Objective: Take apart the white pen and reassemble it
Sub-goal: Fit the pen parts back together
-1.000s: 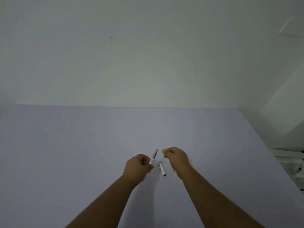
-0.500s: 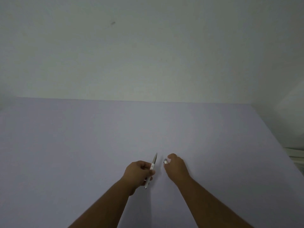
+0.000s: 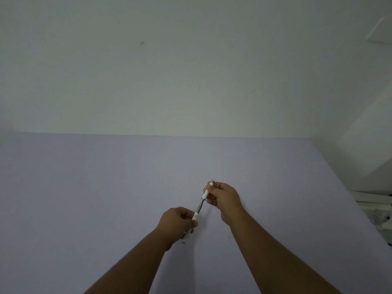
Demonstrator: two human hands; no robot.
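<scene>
My left hand point(image 3: 177, 223) grips the white pen body point(image 3: 194, 215), whose grey pointed tip sticks out up and to the right. The pen's lower end pokes out below my fist. My right hand point(image 3: 222, 197) pinches the short white cap piece point(image 3: 206, 193) between thumb and fingers. The cap's open end meets the grey tip, and the two parts lie in one slanted line above the lavender table point(image 3: 106, 198).
A pale wall rises behind the table's far edge. White objects point(image 3: 373, 202) stand off the table's right side. The table's right edge runs diagonally toward the near right.
My right hand has picked the cap piece up off the table and brought it onto the pen's tip. Both hands have risen slightly, and the view has shifted.
</scene>
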